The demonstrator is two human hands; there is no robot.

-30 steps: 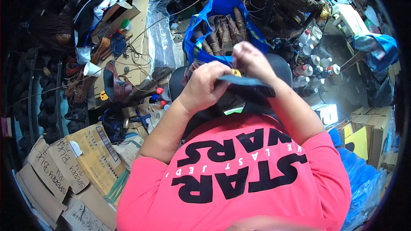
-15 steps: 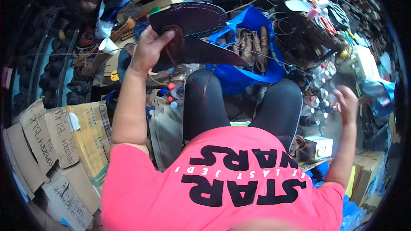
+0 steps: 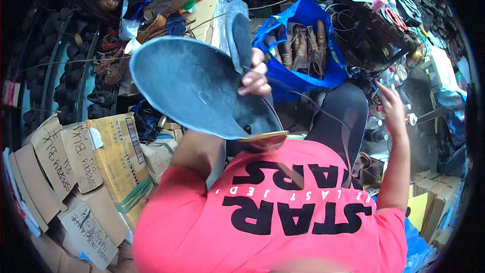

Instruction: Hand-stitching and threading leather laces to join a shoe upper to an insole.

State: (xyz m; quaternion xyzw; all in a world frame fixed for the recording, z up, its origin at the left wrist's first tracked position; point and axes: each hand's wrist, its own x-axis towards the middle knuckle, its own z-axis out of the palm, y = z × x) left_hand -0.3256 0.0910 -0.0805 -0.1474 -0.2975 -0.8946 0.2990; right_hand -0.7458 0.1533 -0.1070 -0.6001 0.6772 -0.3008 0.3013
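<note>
My left hand grips a large curved leather piece, its fingers wrapped over the edge. The broad blue-grey inner face shows now; a dark brown rim and a thin tan edge face my lap. A narrower grey flap stands up beside the fingers. The piece hides most of my left forearm. My right hand is raised at the right, apart from the leather, fingers drawn together; what they hold, if anything, is too small to make out. A thin strand runs from near the leather across my thigh.
Beyond my knees stands a blue bag with brown shoes. Several bottles crowd the right. Cardboard boxes are stacked at the left, near racks of dark shoes. A white cup and green-lidded container sit ahead.
My left hand has moved right and turned the leather piece, from its dark stitched side to its blue-grey side, nearer my body. My right hand has shifted slightly left and up.
</note>
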